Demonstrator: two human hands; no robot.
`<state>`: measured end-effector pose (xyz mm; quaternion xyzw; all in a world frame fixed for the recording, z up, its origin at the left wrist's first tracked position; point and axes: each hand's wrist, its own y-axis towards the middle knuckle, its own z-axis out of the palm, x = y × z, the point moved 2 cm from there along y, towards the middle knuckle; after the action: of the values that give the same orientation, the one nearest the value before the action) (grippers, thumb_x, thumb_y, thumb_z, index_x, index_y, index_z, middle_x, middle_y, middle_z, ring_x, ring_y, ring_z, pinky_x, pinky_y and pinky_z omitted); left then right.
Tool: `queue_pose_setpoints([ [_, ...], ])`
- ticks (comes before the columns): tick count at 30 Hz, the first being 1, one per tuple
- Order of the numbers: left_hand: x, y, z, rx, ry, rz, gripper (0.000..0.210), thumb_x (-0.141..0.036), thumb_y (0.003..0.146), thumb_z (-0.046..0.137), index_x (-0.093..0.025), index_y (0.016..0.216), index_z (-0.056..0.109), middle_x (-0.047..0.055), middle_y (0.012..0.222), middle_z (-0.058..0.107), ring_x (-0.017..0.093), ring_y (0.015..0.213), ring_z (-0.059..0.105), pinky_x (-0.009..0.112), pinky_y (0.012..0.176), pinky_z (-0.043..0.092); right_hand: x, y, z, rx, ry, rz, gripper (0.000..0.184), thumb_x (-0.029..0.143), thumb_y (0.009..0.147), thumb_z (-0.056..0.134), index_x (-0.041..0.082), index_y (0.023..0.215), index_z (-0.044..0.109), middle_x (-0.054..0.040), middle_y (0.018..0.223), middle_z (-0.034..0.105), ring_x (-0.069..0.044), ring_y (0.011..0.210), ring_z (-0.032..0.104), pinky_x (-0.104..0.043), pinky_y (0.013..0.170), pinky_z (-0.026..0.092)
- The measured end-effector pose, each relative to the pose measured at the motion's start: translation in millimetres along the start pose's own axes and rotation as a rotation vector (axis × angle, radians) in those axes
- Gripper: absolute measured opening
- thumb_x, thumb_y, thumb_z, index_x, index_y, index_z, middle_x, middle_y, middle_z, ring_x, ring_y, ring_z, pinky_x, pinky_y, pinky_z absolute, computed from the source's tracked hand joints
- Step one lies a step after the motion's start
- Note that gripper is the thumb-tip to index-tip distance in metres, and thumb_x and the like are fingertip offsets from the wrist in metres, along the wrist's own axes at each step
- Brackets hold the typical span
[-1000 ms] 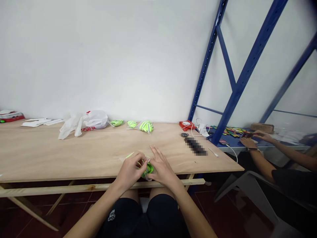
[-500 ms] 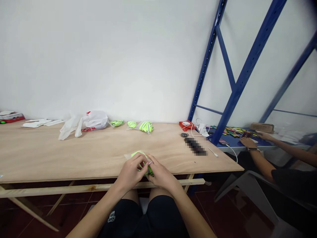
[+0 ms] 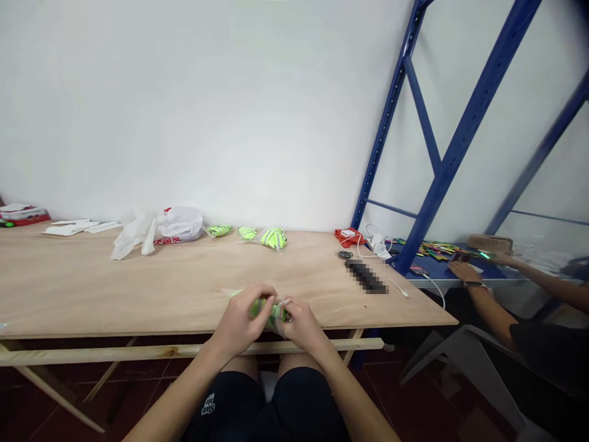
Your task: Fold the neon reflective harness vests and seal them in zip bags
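Between my hands, at the table's front edge, is a clear plastic bag (image 3: 275, 311) with something bright yellow-green and grey inside, like the other packs by the wall. My left hand (image 3: 246, 316) has its fingers curled around the bag's left side. My right hand (image 3: 299, 322) pinches the bag's right end. Both hands partly cover the bag, so its full shape is hidden. Against the wall lie similar bagged yellow-green striped packs: one pack (image 3: 219, 230) by itself, a small one (image 3: 247, 233), and a larger one (image 3: 273, 237) beside it.
A white plastic bag with red print (image 3: 181, 226) lies on the wooden table (image 3: 138, 288), with white papers (image 3: 73, 227) farther left. To the right are an orange-red cloth (image 3: 348, 236), cables and a pixelated dark object (image 3: 365, 276). A co-worker's arm (image 3: 488, 310) reaches over a blue table beyond the blue rack post (image 3: 442, 175).
My right hand's fingers have curled in and now pinch the bag's right end. The bag has turned slightly between my hands. A co-worker's far hand now shows a glowing green spot.
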<state>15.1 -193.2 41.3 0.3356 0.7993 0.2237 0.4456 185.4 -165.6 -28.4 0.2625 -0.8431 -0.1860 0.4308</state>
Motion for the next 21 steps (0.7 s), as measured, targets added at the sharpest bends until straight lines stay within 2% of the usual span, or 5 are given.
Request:
queue_pose_setpoints([
  [4, 6.2, 3.3, -30.7, -0.27, 0.077, -0.034, 0.036, -0.031, 0.093, 0.055, -0.02, 0.127, 0.054, 0.013, 0.128, 0.063, 0.027, 0.122, 0.058, 0.043, 0.106, 0.045, -2.0, 6.3, -11.7, -0.097, 0.507, 0.229, 0.021, 0.033, 0.074, 0.073, 0.018, 0.088, 0.074, -0.0042, 0.083, 0.073, -0.021, 0.073, 0.067, -0.036, 0.072, 0.058],
  [7, 15.7, 7.3, -43.9, -0.289, -0.094, -0.163, 0.059, -0.04, 0.09, 0.061, -0.023, 0.143, 0.041, 0.014, 0.145, 0.052, 0.03, 0.129, 0.054, 0.047, 0.105, 0.048, 1.2, 7.5, -21.6, -0.147, 0.869, 0.334, 0.045, 0.048, 0.066, 0.082, 0.019, 0.099, 0.072, -0.0048, 0.088, 0.074, -0.024, 0.072, 0.07, -0.041, 0.07, 0.061],
  [13, 17.6, 12.4, -37.0, 0.024, -0.447, -0.425, 0.055, -0.057, 0.084, 0.066, -0.014, 0.119, 0.066, 0.009, 0.092, 0.074, 0.025, 0.082, 0.072, 0.034, 0.066, 0.062, 9.8, 3.2, -25.9, -0.127, 1.055, 0.377, 0.057, 0.056, 0.06, 0.087, 0.022, 0.102, 0.068, -0.0065, 0.08, 0.074, -0.026, 0.074, 0.073, -0.041, 0.065, 0.062],
  [17, 19.3, 12.7, -41.0, -0.029, -0.489, -0.492, 0.054, -0.058, 0.076, 0.074, -0.011, 0.103, 0.073, 0.006, 0.067, 0.072, 0.022, 0.063, 0.071, 0.032, 0.059, 0.061, 10.7, 6.6, -24.5, -0.197, 0.958, 0.297, 0.047, 0.053, 0.062, 0.086, 0.022, 0.094, 0.071, -0.0065, 0.087, 0.075, -0.026, 0.083, 0.071, -0.037, 0.066, 0.062],
  [21, 37.2, 12.9, -61.9, -0.198, -0.486, -0.525, 0.049, -0.055, 0.073, 0.076, -0.011, 0.096, 0.076, 0.01, 0.083, 0.077, 0.019, 0.056, 0.069, 0.032, 0.056, 0.061, 0.2, 13.2, -34.4, -0.314, 0.922, 0.323, 0.034, 0.049, 0.068, 0.08, 0.018, 0.078, 0.071, -0.0057, 0.079, 0.074, -0.024, 0.08, 0.07, -0.032, 0.063, 0.06],
])
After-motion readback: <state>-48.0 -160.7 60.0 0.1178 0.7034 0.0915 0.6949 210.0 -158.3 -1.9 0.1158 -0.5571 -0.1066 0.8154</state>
